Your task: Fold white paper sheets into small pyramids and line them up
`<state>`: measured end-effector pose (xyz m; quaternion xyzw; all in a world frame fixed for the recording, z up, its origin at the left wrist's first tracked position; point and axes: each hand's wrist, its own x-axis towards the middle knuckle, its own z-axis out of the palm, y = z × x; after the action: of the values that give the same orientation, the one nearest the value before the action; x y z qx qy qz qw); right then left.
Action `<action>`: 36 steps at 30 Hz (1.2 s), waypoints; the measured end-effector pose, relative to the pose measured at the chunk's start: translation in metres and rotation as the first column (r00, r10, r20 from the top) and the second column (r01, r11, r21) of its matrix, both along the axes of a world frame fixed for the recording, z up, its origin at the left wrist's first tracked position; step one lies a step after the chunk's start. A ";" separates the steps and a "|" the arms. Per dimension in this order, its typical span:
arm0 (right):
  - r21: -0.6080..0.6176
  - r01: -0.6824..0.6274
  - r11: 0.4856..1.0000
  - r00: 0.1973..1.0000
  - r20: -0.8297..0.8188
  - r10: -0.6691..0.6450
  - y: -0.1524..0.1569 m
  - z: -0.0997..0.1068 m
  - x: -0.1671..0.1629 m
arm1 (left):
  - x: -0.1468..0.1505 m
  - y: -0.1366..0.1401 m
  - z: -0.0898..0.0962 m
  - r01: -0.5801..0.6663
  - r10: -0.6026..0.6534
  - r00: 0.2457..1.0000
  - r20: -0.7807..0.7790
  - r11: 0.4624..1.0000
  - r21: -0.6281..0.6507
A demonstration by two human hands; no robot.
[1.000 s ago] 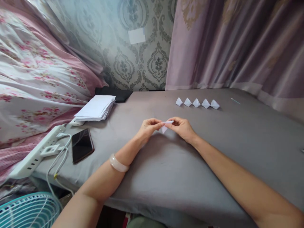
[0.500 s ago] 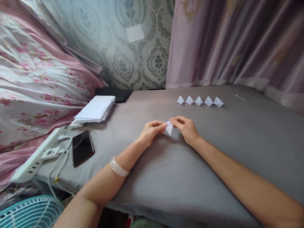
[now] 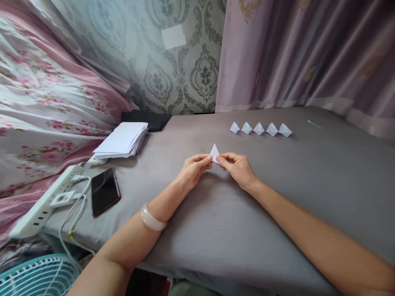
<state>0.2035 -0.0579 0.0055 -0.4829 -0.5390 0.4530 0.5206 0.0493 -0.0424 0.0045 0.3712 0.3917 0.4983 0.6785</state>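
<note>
- I'd pinch lightly and evenly from both sides, so the creases should stay crisp and the tip uncrumpled
- I see the left hand (image 3: 195,167) and right hand (image 3: 242,167) each pinching the lower part of the folded paper (image 3: 214,150) between thumb and fingers
- It's over the grey cloth (image 3: 216,230), nearer than the five folded pieces (image 3: 259,129)
- It looks white, triangular, point up; its back I can't see

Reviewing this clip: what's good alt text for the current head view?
The left hand and right hand pinch a small folded white paper over a gray-covered table. Beyond, to the right, five folded paper shapes sit in a row; a paper stack and a phone lie to the left.
</note>
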 end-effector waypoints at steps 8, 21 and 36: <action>0.029 0.002 1.000 0.998 0.055 -0.004 0.004 -0.003 0.004 | -0.001 -0.003 -0.001 0.053 -0.049 0.997 -0.060 0.996 0.066; 0.472 0.029 0.881 0.919 0.335 -0.210 0.001 -0.015 0.001 | -0.003 0.003 -0.004 -0.035 0.035 0.999 0.005 0.996 -0.076; 0.568 -0.092 0.818 0.833 0.494 -0.249 -0.004 -0.015 -0.001 | -0.004 0.007 -0.010 -0.108 0.108 0.994 -0.005 0.993 -0.041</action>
<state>0.2025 -0.0616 -0.0099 -0.4361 -0.7535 0.0909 0.4835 0.0452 -0.0352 -0.0057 0.3362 0.4224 0.5255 0.6576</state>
